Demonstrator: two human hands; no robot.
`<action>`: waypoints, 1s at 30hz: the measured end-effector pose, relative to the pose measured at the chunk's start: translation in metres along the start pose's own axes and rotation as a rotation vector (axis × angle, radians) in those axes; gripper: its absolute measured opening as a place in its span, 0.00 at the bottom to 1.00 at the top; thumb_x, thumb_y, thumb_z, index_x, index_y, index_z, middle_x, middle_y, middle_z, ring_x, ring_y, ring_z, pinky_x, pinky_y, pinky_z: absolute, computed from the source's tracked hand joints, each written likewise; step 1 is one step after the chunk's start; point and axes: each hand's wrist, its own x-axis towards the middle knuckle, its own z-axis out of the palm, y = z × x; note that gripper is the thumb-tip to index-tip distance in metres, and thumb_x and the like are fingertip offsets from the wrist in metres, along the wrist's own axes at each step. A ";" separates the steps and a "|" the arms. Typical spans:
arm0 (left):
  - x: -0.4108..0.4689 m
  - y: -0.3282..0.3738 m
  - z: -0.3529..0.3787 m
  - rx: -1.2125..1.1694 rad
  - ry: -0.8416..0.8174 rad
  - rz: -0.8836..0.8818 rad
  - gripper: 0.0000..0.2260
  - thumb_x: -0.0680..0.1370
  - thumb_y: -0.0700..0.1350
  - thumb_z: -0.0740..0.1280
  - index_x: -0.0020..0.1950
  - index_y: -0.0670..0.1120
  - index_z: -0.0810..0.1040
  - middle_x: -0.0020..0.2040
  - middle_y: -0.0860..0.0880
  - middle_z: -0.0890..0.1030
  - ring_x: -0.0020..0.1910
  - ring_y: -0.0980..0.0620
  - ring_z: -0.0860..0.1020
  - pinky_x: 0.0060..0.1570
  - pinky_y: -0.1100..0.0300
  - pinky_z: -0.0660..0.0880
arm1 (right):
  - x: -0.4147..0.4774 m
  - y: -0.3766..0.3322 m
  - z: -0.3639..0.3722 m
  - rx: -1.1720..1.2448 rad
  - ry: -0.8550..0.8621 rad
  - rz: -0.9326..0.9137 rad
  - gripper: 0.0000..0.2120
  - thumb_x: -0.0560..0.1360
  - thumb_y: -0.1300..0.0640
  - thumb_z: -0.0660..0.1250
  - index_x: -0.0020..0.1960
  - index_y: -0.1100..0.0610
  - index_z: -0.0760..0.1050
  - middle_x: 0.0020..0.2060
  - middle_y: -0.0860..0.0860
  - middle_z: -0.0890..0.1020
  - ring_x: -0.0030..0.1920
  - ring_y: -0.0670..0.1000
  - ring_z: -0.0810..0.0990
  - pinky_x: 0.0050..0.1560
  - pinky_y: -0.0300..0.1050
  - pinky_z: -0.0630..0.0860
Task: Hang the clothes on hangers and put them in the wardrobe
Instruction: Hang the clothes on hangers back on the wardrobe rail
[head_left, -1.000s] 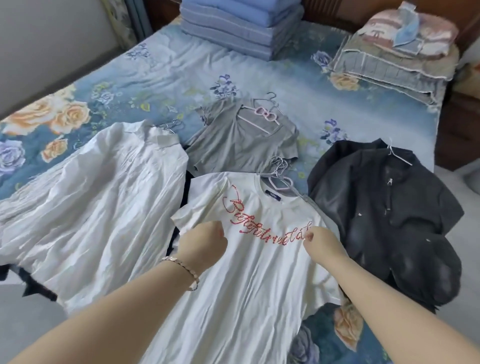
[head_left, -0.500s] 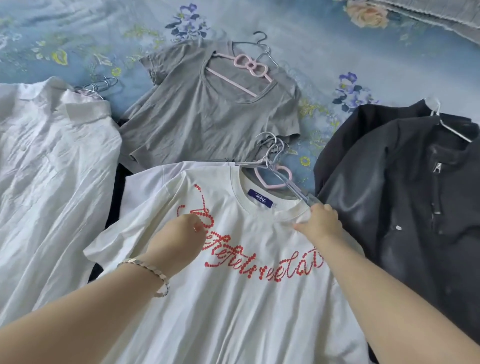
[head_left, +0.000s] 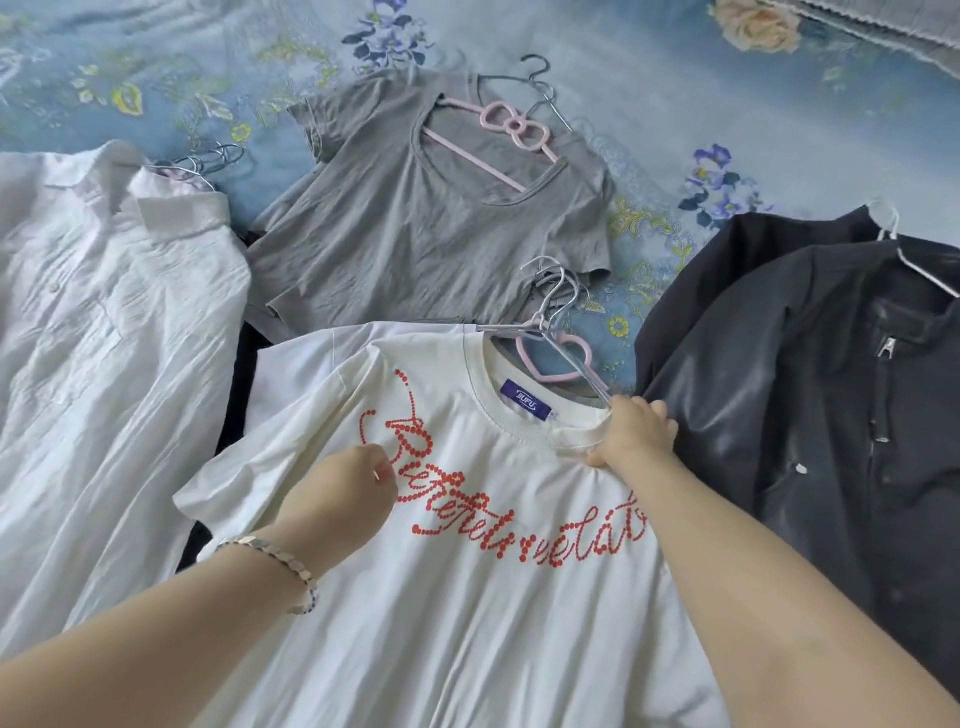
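Left hand (head_left: 358, 483) pinches the white T-shirt (head_left: 467, 623) at the chest; my right hand (head_left: 636, 434) grips its collar beside the clear hanger (head_left: 587, 376). It lies flat on the bed (head_left: 649, 104). Tugging hard could stretch the neck or slip the hanger out. The purple neck label (head_left: 526, 407) reads roughly JIUFU; the red script (head_left: 519, 519) I can't read.

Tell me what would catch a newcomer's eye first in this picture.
The white T-shirt with red beaded lettering fills the centre, the right hand gripping its collar and the left hand pinching its chest. Behind it lies a grey top on a pink bow hanger; a black jacket lies on the right.
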 end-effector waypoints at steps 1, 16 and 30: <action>0.000 0.000 -0.001 -0.002 -0.001 0.000 0.10 0.78 0.42 0.55 0.50 0.47 0.77 0.47 0.49 0.80 0.44 0.49 0.79 0.43 0.55 0.78 | -0.003 0.001 0.002 0.012 0.013 -0.033 0.27 0.68 0.52 0.74 0.63 0.54 0.69 0.61 0.51 0.74 0.63 0.54 0.69 0.60 0.47 0.66; -0.090 -0.028 -0.058 -0.125 0.096 -0.023 0.09 0.77 0.41 0.57 0.45 0.47 0.77 0.44 0.50 0.81 0.44 0.49 0.80 0.43 0.57 0.76 | -0.145 0.002 -0.068 0.762 0.225 -0.425 0.16 0.77 0.53 0.63 0.32 0.55 0.67 0.28 0.47 0.70 0.31 0.46 0.68 0.36 0.43 0.65; -0.366 -0.134 -0.172 -0.121 0.403 0.010 0.09 0.78 0.42 0.58 0.43 0.48 0.76 0.43 0.50 0.81 0.43 0.50 0.79 0.39 0.57 0.76 | -0.443 -0.038 -0.204 0.608 0.167 -0.869 0.11 0.79 0.56 0.60 0.38 0.49 0.68 0.31 0.47 0.70 0.33 0.46 0.66 0.39 0.44 0.63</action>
